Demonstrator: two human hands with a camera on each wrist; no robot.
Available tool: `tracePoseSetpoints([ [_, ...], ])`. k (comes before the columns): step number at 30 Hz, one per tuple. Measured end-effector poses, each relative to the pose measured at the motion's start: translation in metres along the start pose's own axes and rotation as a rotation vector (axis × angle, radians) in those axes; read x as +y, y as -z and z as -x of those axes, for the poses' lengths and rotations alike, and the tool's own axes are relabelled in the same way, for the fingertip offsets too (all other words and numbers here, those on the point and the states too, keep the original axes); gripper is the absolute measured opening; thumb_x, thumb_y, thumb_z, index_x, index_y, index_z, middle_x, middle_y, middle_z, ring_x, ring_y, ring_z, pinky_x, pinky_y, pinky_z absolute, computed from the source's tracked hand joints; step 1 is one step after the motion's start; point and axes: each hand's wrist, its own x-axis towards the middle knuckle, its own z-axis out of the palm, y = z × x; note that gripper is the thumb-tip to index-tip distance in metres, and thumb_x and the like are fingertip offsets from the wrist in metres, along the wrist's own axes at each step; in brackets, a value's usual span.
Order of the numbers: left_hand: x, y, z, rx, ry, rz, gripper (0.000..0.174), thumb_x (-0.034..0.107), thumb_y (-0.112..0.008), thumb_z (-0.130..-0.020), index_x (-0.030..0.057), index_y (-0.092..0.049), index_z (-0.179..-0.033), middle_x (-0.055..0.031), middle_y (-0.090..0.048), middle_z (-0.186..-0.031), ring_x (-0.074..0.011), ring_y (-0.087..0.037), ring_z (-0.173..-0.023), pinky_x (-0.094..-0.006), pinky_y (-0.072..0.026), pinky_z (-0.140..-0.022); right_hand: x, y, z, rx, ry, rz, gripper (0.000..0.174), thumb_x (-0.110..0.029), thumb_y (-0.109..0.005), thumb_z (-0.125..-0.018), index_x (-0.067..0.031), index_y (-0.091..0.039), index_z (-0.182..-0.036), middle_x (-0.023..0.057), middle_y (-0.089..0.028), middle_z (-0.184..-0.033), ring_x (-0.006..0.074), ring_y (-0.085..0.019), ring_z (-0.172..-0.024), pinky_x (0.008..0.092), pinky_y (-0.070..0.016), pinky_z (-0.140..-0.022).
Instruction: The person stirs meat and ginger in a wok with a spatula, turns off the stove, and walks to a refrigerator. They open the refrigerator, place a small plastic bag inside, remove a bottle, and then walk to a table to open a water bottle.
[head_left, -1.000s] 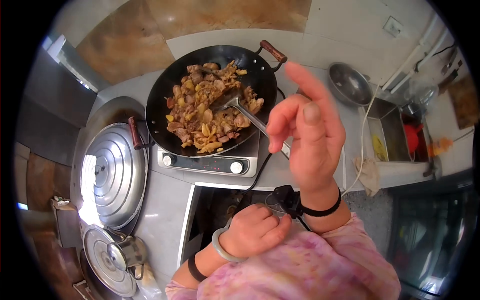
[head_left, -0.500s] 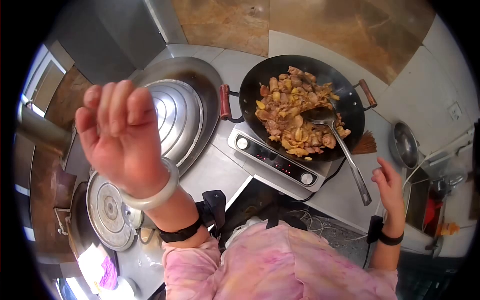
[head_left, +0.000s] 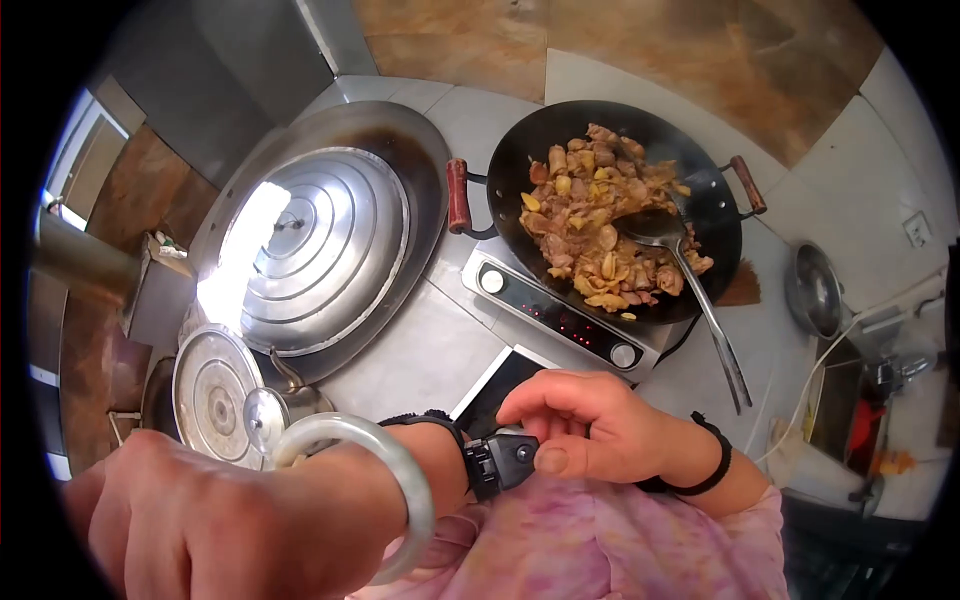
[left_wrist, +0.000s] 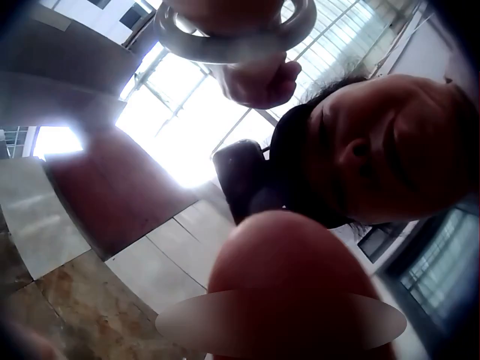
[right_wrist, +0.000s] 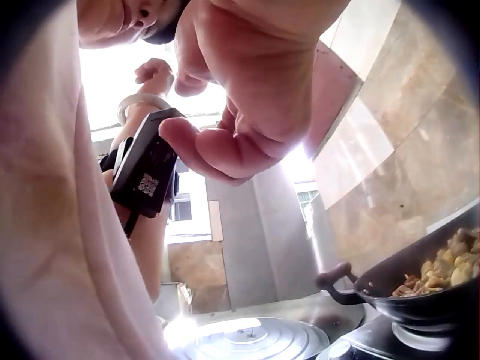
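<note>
My left hand (head_left: pixel 190 510) is raised close to the head camera at the lower left, back of the hand showing, its fingers curled with nothing visible in them. A pale bangle (head_left: pixel 400 480) circles that forearm. Beyond it a black camera (head_left: pixel 500 463) sits strapped on the left wrist. My right hand (head_left: pixel 600 425) is beside this camera, fingers bent and thumb apart from them. In the right wrist view, the fingertips (right_wrist: pixel 180 135) overlap the edge of the black camera (right_wrist: pixel 146 169). A spatula (head_left: pixel 695 285) rests untouched in the wok (head_left: pixel 500 225) among chopped meat pieces (head_left: pixel 600 220).
The wok sits on a lit induction cooker (head_left: pixel 550 315). Left of it, a large domed lid (head_left: pixel 330 250) covers a big pan. A kettle (head_left: pixel 285 405) and a flat round lid (head_left: pixel 215 385) are nearer. A steel bowl (head_left: pixel 815 290) lies right, before the sink (head_left: pixel 835 390).
The view has swung left since one second ago. The right hand moved from near the spatula handle, out to the right, then in to the left wrist. The left hand rose, then came down lower left.
</note>
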Motion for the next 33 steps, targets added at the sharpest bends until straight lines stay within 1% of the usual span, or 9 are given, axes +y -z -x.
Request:
tracePoseSetpoints([
  [3,0.004,0.001,0.002,0.084,-0.018,-0.057,0.026,0.011,-0.040,-0.089,0.0120,-0.046,-0.064,-0.0014,-0.041,-0.049,-0.0112,-0.040,-0.038,-0.0248,-0.0301,-0.038,0.006,0.001,-0.007,-0.187,-0.235,-0.141,0.027,-0.025,-0.067,-0.083,-0.0013,-0.055,-0.090,0.0002,-0.052,-0.077,0.0021,-0.048,-0.066,0.0176,-0.0398,-0.056],
  [9,0.007,-0.006,0.000,0.197,0.044,-0.147,0.042,0.028,-0.046,-0.093,0.0069,-0.048,-0.057,-0.0073,-0.046,-0.040,-0.0156,-0.045,-0.028,-0.0253,-0.0415,-0.029,0.003,-0.002,-0.004,-0.148,-0.267,-0.300,0.024,-0.020,-0.059,-0.088,-0.0047,-0.045,-0.076,-0.0027,-0.043,-0.064,0.0047,-0.038,-0.059,0.0241,-0.0360,-0.052],
  [14,0.006,-0.007,-0.005,0.127,0.071,-0.092,0.042,0.033,-0.048,-0.092,0.0042,-0.050,-0.061,-0.0079,-0.048,-0.039,-0.0160,-0.045,-0.025,-0.0249,-0.0446,-0.030,0.037,-0.020,0.003,-0.005,-0.156,-0.211,0.021,-0.020,-0.051,-0.093,-0.0042,-0.047,-0.078,-0.0018,-0.045,-0.064,0.0051,-0.040,-0.056,0.0231,-0.0369,-0.050],
  [18,0.005,-0.010,-0.003,0.164,-0.007,-0.163,0.046,0.039,-0.048,-0.091,0.0038,-0.050,-0.061,-0.0071,-0.049,-0.040,-0.0155,-0.044,-0.025,-0.0233,-0.0444,-0.030,0.026,-0.001,0.013,0.014,-0.328,-0.537,0.025,-0.026,-0.045,-0.096,-0.0025,-0.052,-0.092,0.0011,-0.052,-0.072,0.0064,-0.050,-0.057,0.0219,-0.0450,-0.048],
  [21,0.000,-0.011,-0.002,0.188,-0.023,-0.250,0.046,0.038,-0.045,-0.091,0.0046,-0.051,-0.060,-0.0061,-0.048,-0.040,-0.0149,-0.045,-0.026,-0.0225,-0.0440,-0.031,0.013,0.004,0.016,-0.054,-0.323,-0.483,0.031,-0.030,-0.050,-0.093,-0.0010,-0.053,-0.106,0.0029,-0.055,-0.074,0.0080,-0.052,-0.061,0.0221,-0.0454,-0.054],
  [23,-0.008,-0.009,0.001,0.205,-0.027,-0.289,0.046,0.037,-0.044,-0.092,0.0053,-0.051,-0.060,-0.0055,-0.048,-0.040,-0.0146,-0.045,-0.026,-0.0223,-0.0439,-0.031,0.016,0.000,0.016,-0.155,-0.071,-0.018,0.038,-0.032,-0.054,-0.091,0.0000,-0.054,-0.111,0.0041,-0.059,-0.078,0.0093,-0.055,-0.068,0.0230,-0.0448,-0.061],
  [28,-0.033,0.004,0.005,0.219,-0.189,-0.148,0.047,0.031,-0.037,-0.096,0.0074,-0.052,-0.059,-0.0037,-0.048,-0.041,-0.0129,-0.045,-0.028,-0.0212,-0.0433,-0.035,0.013,-0.005,0.014,-0.078,-0.099,-0.083,0.029,-0.025,-0.053,-0.092,0.0011,-0.060,-0.103,0.0041,-0.060,-0.081,0.0104,-0.056,-0.070,0.0240,-0.0457,-0.063],
  [30,-0.038,0.004,0.004,0.253,-0.171,-0.181,0.044,0.029,-0.038,-0.096,0.0078,-0.052,-0.060,-0.0031,-0.047,-0.040,-0.0116,-0.045,-0.028,-0.0199,-0.0420,-0.036,0.008,-0.003,0.013,-0.076,-0.465,-0.308,0.025,-0.019,-0.049,-0.093,0.0024,-0.060,-0.102,0.0046,-0.058,-0.075,0.0140,-0.058,-0.062,0.0269,-0.0485,-0.059],
  [33,-0.038,0.004,0.000,0.258,-0.166,-0.208,0.039,0.026,-0.042,-0.095,0.0084,-0.052,-0.061,-0.0021,-0.046,-0.039,-0.0104,-0.044,-0.029,-0.0183,-0.0405,-0.037,0.017,-0.002,0.014,0.020,-0.515,-0.448,0.024,-0.014,-0.045,-0.094,0.0040,-0.057,-0.104,0.0039,-0.054,-0.066,0.0159,-0.058,-0.055,0.0286,-0.0496,-0.054],
])
